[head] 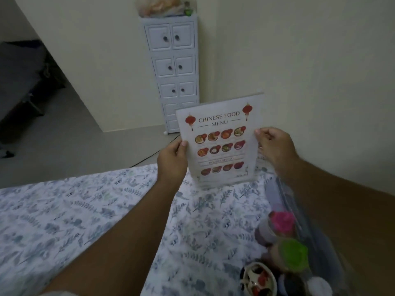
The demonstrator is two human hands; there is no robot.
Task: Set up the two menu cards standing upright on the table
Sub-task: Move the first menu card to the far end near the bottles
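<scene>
Between my hands: the Chinese food menu card (221, 142) stood upright, its lower edge down on the floral tablecloth (64, 210).
Left hand (172, 161): I had it closed on the card's left edge, thumb in front.
Right hand (275, 148): pinching the right edge, fingers curled behind.
Done, as I judged it: one card placed but not released.
Second card: possibly the clear blurred sheet (299, 210) under my right forearm; I could not tell.
Near my right elbow: jars (286, 242) and a small bowl (258, 278).
</scene>
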